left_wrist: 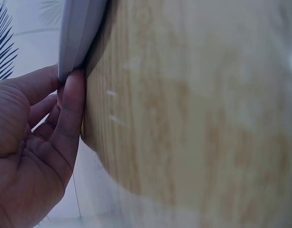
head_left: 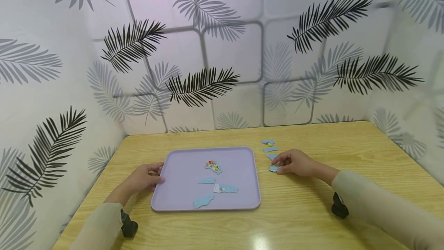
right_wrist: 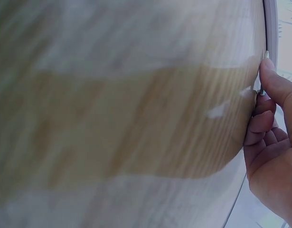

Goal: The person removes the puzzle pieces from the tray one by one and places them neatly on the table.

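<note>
A lilac tray lies on the wooden table, with several light blue puzzle pieces on it. One piece carries a colourful patch; another piece has a white end. At the tray's left edge, my left hand grips the rim between thumb and fingers, seen close in the left wrist view beside the tray's side. Right of the tray, my right hand pinches a small light blue puzzle piece at the table surface. In the right wrist view that piece shows only edge-on.
Beyond the right hand, more pieces lie in a rough column: a blue piece partly behind the fingers, a thin strip and a multicoloured piece. A wall with a leaf pattern stands behind the table.
</note>
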A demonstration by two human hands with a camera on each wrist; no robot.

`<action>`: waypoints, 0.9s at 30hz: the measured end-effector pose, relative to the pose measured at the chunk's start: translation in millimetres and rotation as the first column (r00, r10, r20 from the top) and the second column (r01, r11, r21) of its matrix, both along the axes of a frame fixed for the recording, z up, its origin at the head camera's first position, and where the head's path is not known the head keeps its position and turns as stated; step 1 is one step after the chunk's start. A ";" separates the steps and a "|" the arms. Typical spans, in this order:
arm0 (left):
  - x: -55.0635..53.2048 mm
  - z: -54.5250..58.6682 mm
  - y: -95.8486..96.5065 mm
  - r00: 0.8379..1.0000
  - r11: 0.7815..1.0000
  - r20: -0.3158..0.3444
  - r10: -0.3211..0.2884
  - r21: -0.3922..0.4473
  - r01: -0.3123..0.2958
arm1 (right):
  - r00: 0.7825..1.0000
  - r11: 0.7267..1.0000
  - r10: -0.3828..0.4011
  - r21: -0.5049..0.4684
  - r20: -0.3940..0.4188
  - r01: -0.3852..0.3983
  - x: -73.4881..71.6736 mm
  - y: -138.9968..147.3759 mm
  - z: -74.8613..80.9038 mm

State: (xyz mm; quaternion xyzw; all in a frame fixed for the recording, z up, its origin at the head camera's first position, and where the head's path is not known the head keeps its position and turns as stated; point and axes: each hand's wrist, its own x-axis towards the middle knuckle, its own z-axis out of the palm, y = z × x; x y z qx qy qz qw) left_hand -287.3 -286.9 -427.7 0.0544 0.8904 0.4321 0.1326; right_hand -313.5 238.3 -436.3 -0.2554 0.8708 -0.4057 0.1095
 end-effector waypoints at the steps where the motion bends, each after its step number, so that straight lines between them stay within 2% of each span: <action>1: 0.0 0.0 0.1 1.000 1.000 0.000 0.000 -0.004 0.000 | 1.000 1.000 0.001 0.001 -0.002 -0.001 -0.2 0.0 -0.1; 11: -1.6 -0.7 -0.6 1.000 1.000 -0.001 -0.008 -0.002 0.008 | 0.999 1.000 0.003 0.025 -0.040 -0.002 -1.3 1.0 -1.5; 27: -0.5 1.0 0.9 1.000 1.000 0.003 -0.001 -0.024 0.001 | 1.000 0.999 0.000 0.033 -0.026 0.001 -2.1 0.9 0.6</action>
